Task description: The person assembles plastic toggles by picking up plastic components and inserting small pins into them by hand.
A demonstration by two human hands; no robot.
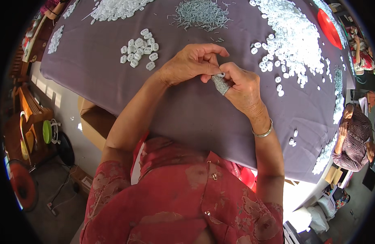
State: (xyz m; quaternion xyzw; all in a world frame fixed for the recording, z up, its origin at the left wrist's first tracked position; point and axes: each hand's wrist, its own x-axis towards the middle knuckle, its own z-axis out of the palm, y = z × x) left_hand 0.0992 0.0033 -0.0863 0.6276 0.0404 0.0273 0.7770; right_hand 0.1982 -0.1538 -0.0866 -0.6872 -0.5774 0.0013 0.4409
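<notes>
- Head view looks down on a table covered with a purple-grey cloth (187, 118), where both hands meet over the middle.
- Left hand (191, 63) is curled, its fingertips pinched against a small white plastic piece (221, 75) held between the two hands.
- Right hand (242, 87) is also closed on that same white piece from the other side; its thumb wears a grey knitted finger cot (221, 84), and a silver bangle (264, 133) sits on the wrist.
- Just left of the left hand lies a small cluster of white two-hole pieces (139, 52), apart from it.
- Near the right hand, a large heap of white pieces (291, 40) spreads over the cloth, with strays trailing toward the hand.
- Well beyond the hands lies a pile of small grey pins (201, 14).
- A red dish (329, 23) rests at the far right edge.
- Another person in a striped top (354, 138) sits at the right side.
</notes>
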